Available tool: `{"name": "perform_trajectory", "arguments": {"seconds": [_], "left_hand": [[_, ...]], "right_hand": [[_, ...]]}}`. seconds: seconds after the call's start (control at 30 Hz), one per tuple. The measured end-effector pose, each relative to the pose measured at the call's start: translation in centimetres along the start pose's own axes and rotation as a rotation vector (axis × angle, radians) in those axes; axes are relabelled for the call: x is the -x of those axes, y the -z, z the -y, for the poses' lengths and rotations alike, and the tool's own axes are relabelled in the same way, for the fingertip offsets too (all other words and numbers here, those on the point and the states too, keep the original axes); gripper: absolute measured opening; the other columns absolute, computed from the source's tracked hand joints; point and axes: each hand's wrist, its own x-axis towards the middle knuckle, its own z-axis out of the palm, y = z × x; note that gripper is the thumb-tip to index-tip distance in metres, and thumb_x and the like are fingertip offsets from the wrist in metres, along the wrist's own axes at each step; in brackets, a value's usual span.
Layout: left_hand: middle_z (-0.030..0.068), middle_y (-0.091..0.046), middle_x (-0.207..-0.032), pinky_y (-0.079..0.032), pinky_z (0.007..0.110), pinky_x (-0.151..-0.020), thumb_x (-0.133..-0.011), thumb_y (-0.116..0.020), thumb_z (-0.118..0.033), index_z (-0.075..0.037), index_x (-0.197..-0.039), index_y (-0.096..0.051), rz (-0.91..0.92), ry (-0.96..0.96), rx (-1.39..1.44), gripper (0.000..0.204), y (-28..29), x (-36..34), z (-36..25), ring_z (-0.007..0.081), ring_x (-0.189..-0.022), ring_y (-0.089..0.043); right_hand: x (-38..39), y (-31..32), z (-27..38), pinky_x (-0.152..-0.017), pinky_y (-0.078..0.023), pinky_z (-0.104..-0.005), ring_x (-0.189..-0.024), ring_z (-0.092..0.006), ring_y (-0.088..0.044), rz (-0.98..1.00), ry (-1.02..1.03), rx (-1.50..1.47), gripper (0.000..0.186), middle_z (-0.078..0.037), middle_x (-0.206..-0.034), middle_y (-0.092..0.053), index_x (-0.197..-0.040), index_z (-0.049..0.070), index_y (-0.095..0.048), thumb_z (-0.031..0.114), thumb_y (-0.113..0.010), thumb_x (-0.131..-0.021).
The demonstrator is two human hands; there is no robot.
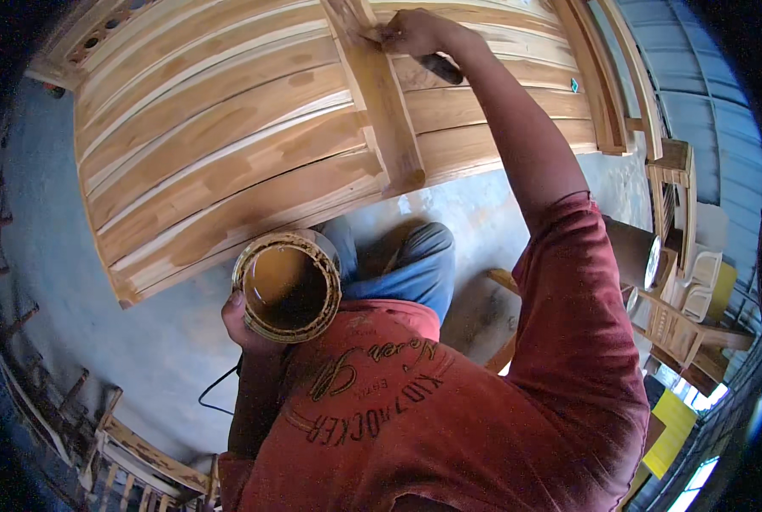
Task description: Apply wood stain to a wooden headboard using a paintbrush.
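Note:
My left hand (240,322) is closed on the side of a round can (333,309) with a crusted rim, held near my chest. Brown liquid (274,271) lies inside it. Up and to the right, my right hand (415,34) grips a paintbrush (440,68), whose dark handle sticks out below the fingers. Its tip, mostly hidden, meets the wide crosspiece (379,98) of a large slatted wooden panel (227,179). Some parts of the slats look darker and wet, others pale.
Pale concrete floor (163,341) lies below the panel. Wooden furniture frames (138,448) stand at the lower left. At the right are more wooden pieces (675,320), white plastic chairs (703,277) and a blue corrugated wall (692,85). My bent knee (423,260) is under the panel's near edge.

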Motion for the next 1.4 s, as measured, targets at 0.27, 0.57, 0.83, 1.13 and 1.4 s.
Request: {"name": "perform_trajectory", "arguments": {"seconds": [0.27,0.57,0.83,1.13,1.4], "left_hand": [[0.0177,-0.059,-0.114,-0.041,0.039,-0.09,-0.085,-0.042,-0.031,-0.001,-0.121,-0.051,-0.079,0.029,-0.007,0.047,1.7,-0.1,-0.1,0.0273,-0.102,-0.056],[0.0142,-0.059,-0.114,-0.041,0.034,-0.089,-0.086,-0.043,-0.026,0.0,-0.118,-0.053,-0.099,-0.201,-0.634,0.043,-1.8,-3.1,0.8,0.0229,-0.101,-0.056],[0.0096,-0.056,-0.11,-0.043,0.03,-0.08,-0.083,-0.052,-0.024,-0.004,-0.113,-0.049,-0.233,-0.121,-0.446,0.035,-5.0,-5.2,1.3,0.0193,-0.096,-0.054],[0.0107,-0.055,-0.104,-0.043,0.026,-0.073,-0.083,-0.053,-0.025,-0.004,-0.114,-0.048,-0.173,-0.118,-0.611,0.038,-6.8,-6.8,3.0,0.0183,-0.09,-0.054],[0.01,-0.057,-0.109,-0.044,0.029,-0.077,-0.083,-0.051,-0.033,-0.006,-0.116,-0.051,-0.245,-0.092,-0.578,0.042,-5.4,-9.0,2.2,0.0188,-0.094,-0.055]], "right_hand": [[8.8,-3.8,1.7,-0.06,-0.045,-0.0391,-0.057,-0.029,-0.053,0.057,0.216,-0.148,0.034,-0.018,-0.065,-0.058,-0.077,-0.003,-0.063,0.03,-0.059,-0.078],[17.7,-5.5,0.3,-0.053,-0.041,-0.0331,-0.051,-0.0245,-0.046,-0.027,0.469,-0.179,0.033,-0.014,-0.067,-0.057,-0.109,0.003,-0.062,0.013,-0.06,-0.077],[20.1,4.3,9.6,-0.055,-0.041,-0.0313,-0.063,-0.0197,-0.052,-0.081,0.397,-0.437,0.025,-0.012,-0.088,-0.06,-0.103,0.005,-0.065,0.012,-0.057,-0.08],[18.7,1.0,17.2,-0.061,-0.045,-0.0337,-0.072,-0.0253,-0.054,-0.109,0.62,0.454,0.025,-0.013,-0.094,-0.058,-0.099,0.002,-0.066,0.005,-0.06,-0.074],[18.9,3.4,11.3,-0.061,-0.048,-0.0297,-0.074,-0.0235,-0.058,0.025,0.665,0.003,0.017,-0.014,-0.092,-0.061,-0.095,0.001,-0.064,0.007,-0.052,-0.084]]}}
